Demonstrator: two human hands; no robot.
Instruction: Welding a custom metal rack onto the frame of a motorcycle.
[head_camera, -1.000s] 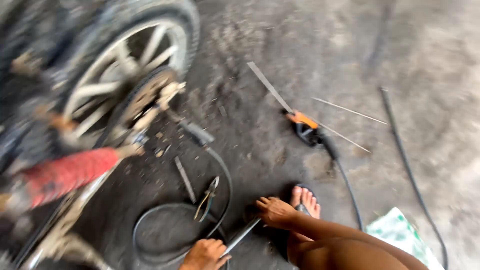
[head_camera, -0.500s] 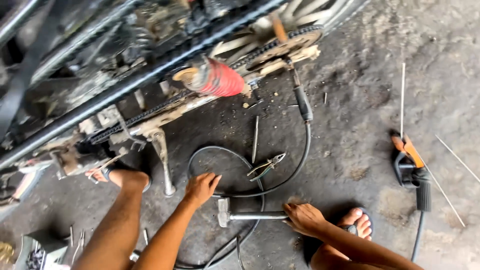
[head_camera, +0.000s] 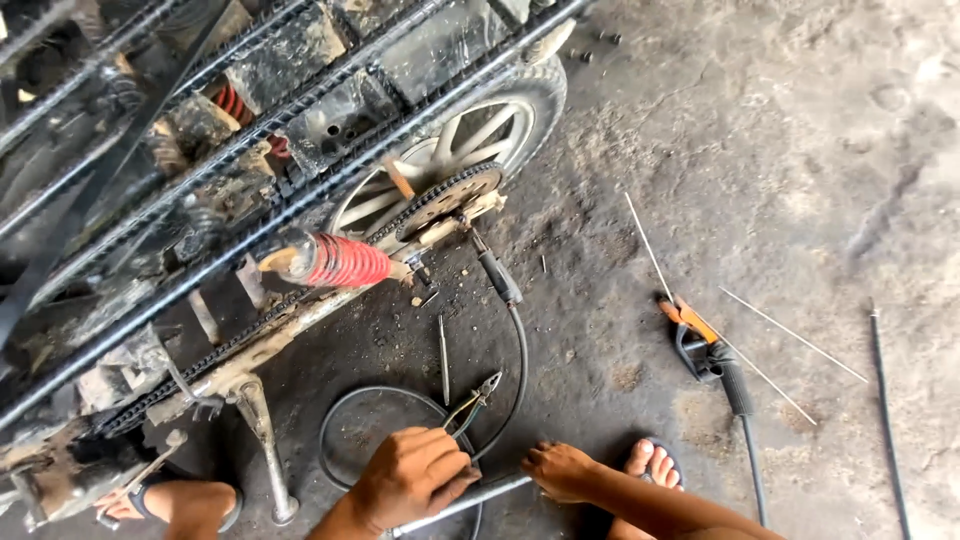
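In the head view, the left hand (head_camera: 412, 477) was curled into a fist, closed over the near handles of the pliers (head_camera: 473, 401) on the floor (head_camera: 760, 130). The right hand (head_camera: 560, 469) lay flat with fingers loosely spread, resting on the metal bar (head_camera: 462, 504) — whether it actually gripped the bar could not be told.

The bar's long axis ran from low left up toward the right, passing under the left fist and ending beneath the right hand, so both hands sat along it, the left nearer its middle. The pliers pointed away from the left hand, jaws toward the far right, just beside a black cable loop (head_camera: 345, 420) and a thin rod (head_camera: 443, 357).

Farther off stood the motorcycle's rear wheel (head_camera: 462, 150), its sprocket (head_camera: 440, 200) and the red shock spring (head_camera: 345, 262). Well to the right lay an orange-handled spray gun (head_camera: 700, 345) — apart from both hands.
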